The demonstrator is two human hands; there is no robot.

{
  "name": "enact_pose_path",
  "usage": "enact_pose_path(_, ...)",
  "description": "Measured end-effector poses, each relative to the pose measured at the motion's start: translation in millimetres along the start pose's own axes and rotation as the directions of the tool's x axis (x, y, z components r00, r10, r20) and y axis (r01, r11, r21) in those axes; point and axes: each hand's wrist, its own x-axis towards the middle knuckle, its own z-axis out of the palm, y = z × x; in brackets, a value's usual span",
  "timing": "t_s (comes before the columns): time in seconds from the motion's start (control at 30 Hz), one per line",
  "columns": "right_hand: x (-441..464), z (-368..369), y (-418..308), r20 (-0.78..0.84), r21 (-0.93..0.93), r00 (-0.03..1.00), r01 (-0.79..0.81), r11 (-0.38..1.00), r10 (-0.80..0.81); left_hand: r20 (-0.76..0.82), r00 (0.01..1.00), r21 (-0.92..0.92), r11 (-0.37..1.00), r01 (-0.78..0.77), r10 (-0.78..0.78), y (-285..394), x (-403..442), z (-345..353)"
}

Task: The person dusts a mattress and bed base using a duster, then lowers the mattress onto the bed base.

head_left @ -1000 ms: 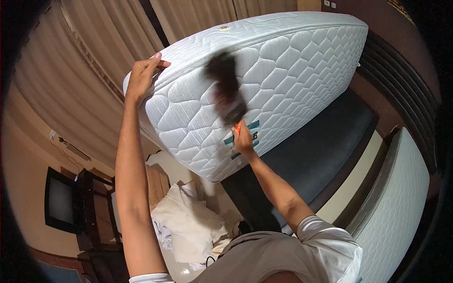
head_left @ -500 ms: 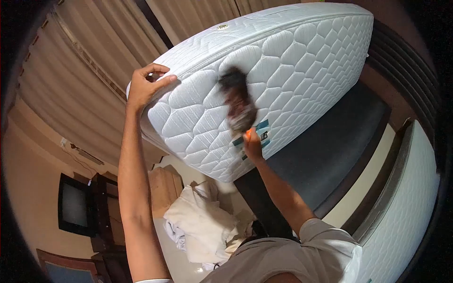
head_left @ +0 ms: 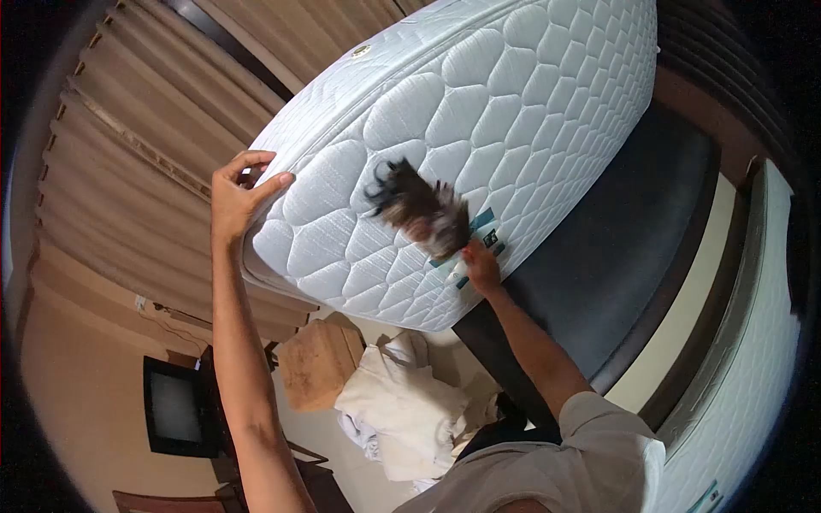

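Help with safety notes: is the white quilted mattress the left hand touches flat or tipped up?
Tipped up: the white quilted mattress stands steeply, lower edge along the flat black base.

Indoor light, warm and moderate, falls on the mattress, whose pale quilting is the brightest, crispest area. The curtains at left sit dimmer, and the dark base at right shows only a soft sheen. Shade gathers over the shirt, apart from a bright patch on its right shoulder. Motion blur smears the duster (its tips worst of all). Wide-lens distortion bends straight edges, and blackness rounds off the corners.
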Motion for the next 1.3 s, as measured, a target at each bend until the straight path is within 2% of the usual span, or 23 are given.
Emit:
enact_pose_path(0.03, -2, -3, 8, 0.025, -0.027, 1.000, -0.018, 0.999, 0.019, -0.011, 1.000, 0.003, 1.000, 0.011, -0.011, 1, 0, 0)
enact_pose_path(0.07, -4, -1, 15, -0.009, -0.022, 0.990, -0.143, 0.990, 0.143, -0.011, 1.000, 0.009, 1.000, -0.007, 0.007, -1, 1, 1)
enact_pose_path(0.17, -12, 0, 25, 0.069, 0.058, 0.976, -0.212, 0.976, 0.208, -0.001, 1.000, 0.015, 1.000, -0.021, 0.021, 6, -2, 2)
enact_pose_path(0.2, -19, 4, 36, 0.119, -0.048, 0.983, -0.136, 0.990, 0.141, 0.006, 1.000, 0.010, 1.000, -0.027, 0.027, 6, -2, 2)
enact_pose_path(0.23, -21, 2, 40, 0.107, -0.051, 0.983, -0.142, 0.989, 0.147, 0.015, 0.999, 0.005, 0.999, -0.036, 0.036, 7, -3, 3)
enact_pose_path(0.3, -21, 3, 48, 0.061, -0.055, 0.995, 0.077, 0.996, -0.073, 0.010, 0.999, 0.058, 0.997, -0.052, 0.051, 8, -2, 2)
enact_pose_path(0.33, -16, 1, 48, 0.198, 0.019, 0.962, -0.194, 0.981, 0.187, 0.011, 0.998, 0.066, 0.996, -0.061, 0.061, 6, -1, 2)
enact_pose_path(0.37, -16, 5, 43, 0.193, 0.019, 0.963, -0.196, 0.980, 0.189, 0.015, 0.998, 0.066, 0.996, -0.066, 0.065, 4, -1, 1)
enact_pose_path(0.43, -21, 14, 40, 0.067, 0.187, 0.962, -0.273, 0.944, 0.265, 0.007, 0.994, 0.094, 0.989, -0.111, 0.110, 2, 0, 2)
enact_pose_path(0.47, -22, 14, 44, 0.065, 0.188, 0.961, -0.277, 0.942, 0.270, 0.012, 0.994, 0.094, 0.989, -0.112, 0.112, 2, 0, 3)
enact_pose_path(0.53, -24, 11, 53, 0.040, -0.103, 0.999, 0.023, 0.994, -0.019, 0.003, 0.998, 0.074, 0.996, -0.055, 0.055, 4, -1, 3)
enact_pose_path(0.57, -24, 13, 54, 0.038, -0.097, 0.999, 0.016, 0.995, -0.013, 0.010, 0.998, 0.080, 0.995, -0.055, 0.055, 3, 0, 3)
enact_pose_path(0.63, -28, 19, 61, -0.086, -0.117, 0.980, -0.190, 0.975, 0.181, 0.001, 0.996, 0.096, 0.992, -0.084, 0.084, 0, 0, 4)
enact_pose_path(0.77, -40, 28, 75, -0.008, -0.158, 0.990, -0.140, 0.977, 0.140, 0.017, 0.997, 0.092, 0.993, -0.076, 0.075, 1, 0, 5)
enact_pose_path(0.87, -48, 35, 82, -0.039, -0.107, 0.967, -0.254, 0.961, 0.251, 0.005, 0.998, 0.097, 0.993, -0.067, 0.067, -2, -1, 5)
enact_pose_path(0.93, -57, 46, 89, -0.078, 0.092, 0.932, -0.348, 0.933, 0.355, 0.019, 0.994, 0.096, 0.989, -0.110, 0.109, -6, 2, 4)
enact_pose_path(0.97, -62, 49, 93, -0.081, 0.097, 0.925, -0.363, 0.927, 0.371, 0.022, 0.988, 0.088, 0.984, -0.154, 0.152, -7, 2, 5)
enact_pose_path(1.03, -69, 52, 105, -0.065, -0.017, 0.987, -0.148, 0.989, 0.146, 0.049, 0.990, 0.079, 0.987, -0.136, 0.133, -6, 2, 5)
enact_pose_path(1.07, -70, 46, 108, 0.017, -0.095, 0.982, -0.183, 0.978, 0.186, 0.042, 0.991, 0.107, 0.985, -0.133, 0.129, -8, 3, 4)
enact_pose_path(1.1, -70, 47, 109, 0.010, -0.091, 0.980, -0.196, 0.976, 0.198, 0.035, 0.991, 0.136, 0.982, -0.130, 0.126, -10, 2, 3)
enact_pose_path(1.17, -75, 56, 113, -0.069, 0.003, 0.945, -0.319, 0.948, 0.318, 0.047, 0.986, 0.161, 0.973, -0.165, 0.160, -12, 3, 3)
enact_pose_path(1.2, -78, 61, 115, -0.073, 0.007, 0.939, -0.335, 0.942, 0.335, 0.046, 0.980, 0.180, 0.964, -0.197, 0.192, -13, 4, 4)
enact_pose_path(1.3, -86, 72, 128, -0.107, 0.040, 0.946, -0.302, 0.952, 0.305, 0.059, 0.985, 0.245, 0.954, -0.172, 0.163, -12, 3, 2)
